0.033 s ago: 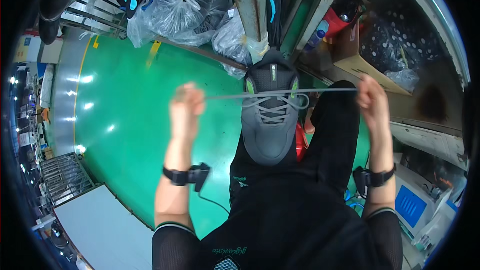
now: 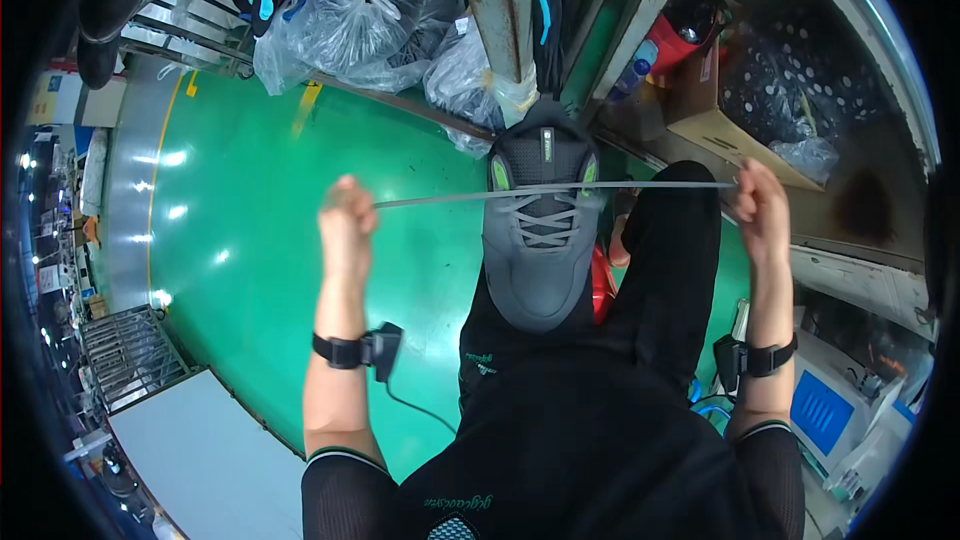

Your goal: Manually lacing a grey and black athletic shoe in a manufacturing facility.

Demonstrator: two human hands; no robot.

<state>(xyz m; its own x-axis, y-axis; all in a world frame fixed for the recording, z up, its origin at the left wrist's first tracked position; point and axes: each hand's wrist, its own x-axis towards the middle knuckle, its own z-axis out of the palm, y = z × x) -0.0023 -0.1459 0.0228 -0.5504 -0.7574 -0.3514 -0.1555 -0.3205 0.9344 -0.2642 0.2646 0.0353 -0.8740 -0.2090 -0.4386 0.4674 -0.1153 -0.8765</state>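
A grey sneaker point(image 2: 540, 270) with green accents at its collar rests on my leg, toe toward me. Its grey shoelace point(image 2: 440, 199) criss-crosses the tongue, and both ends run out sideways, pulled taut nearly level. Out to the left of the shoe, my left hand point(image 2: 347, 220) is closed around one lace end. My right hand point(image 2: 762, 208) is closed on the other end, beyond my right knee. Both hands are somewhat blurred, and a faint smear lies where the lace crosses the shoe's right eyelets.
A metal post point(image 2: 505, 20) stands just beyond the shoe, with clear plastic bags point(image 2: 360, 15) to its left. An open cardboard box point(image 2: 700, 105) sits on a shelf at the right. A white tabletop point(image 2: 205, 455) lies at lower left; the floor point(image 2: 290, 200) is green.
My hands have moved farther apart, the left to the left and slightly down, the right to the right. The lace loop at the shoe's right side has pulled in and no longer shows.
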